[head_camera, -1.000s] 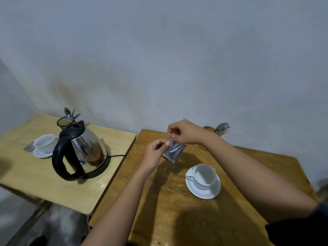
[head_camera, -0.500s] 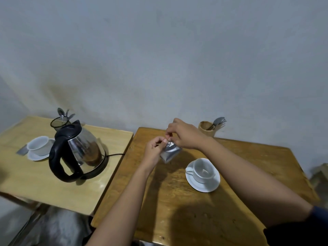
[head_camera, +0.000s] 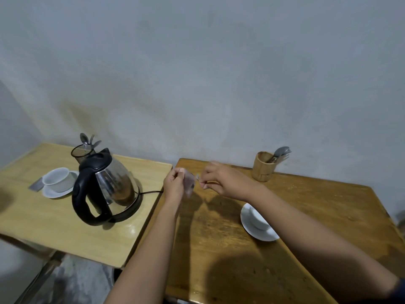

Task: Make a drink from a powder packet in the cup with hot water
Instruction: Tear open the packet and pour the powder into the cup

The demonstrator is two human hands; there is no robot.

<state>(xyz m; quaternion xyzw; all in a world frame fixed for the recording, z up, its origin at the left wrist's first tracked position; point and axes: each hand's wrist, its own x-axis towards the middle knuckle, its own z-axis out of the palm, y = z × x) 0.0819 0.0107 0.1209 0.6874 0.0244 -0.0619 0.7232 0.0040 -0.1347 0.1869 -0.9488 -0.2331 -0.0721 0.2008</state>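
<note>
My left hand (head_camera: 174,186) pinches a small silvery powder packet (head_camera: 189,183), blurred by motion, above the far left part of the dark wooden table (head_camera: 317,205). My right hand (head_camera: 223,179) is just right of it, fingers pinched on a thin torn strip of the packet's top. The white cup (head_camera: 258,218) stands on its white saucer (head_camera: 252,227) to the right, partly hidden behind my right forearm. The steel kettle with a black handle (head_camera: 105,187) sits on its base on the lighter left table (head_camera: 54,227).
A wooden holder with cutlery (head_camera: 263,165) stands at the back of the dark table. On the left table are a second white cup on a saucer (head_camera: 58,179), a flat packet (head_camera: 36,185) beside it, and a mesh cutlery holder (head_camera: 82,151) behind the kettle.
My hands have moved apart, the right one pulling a strip off the packet's top. The view has shifted, so the cup now lies behind my right forearm.
</note>
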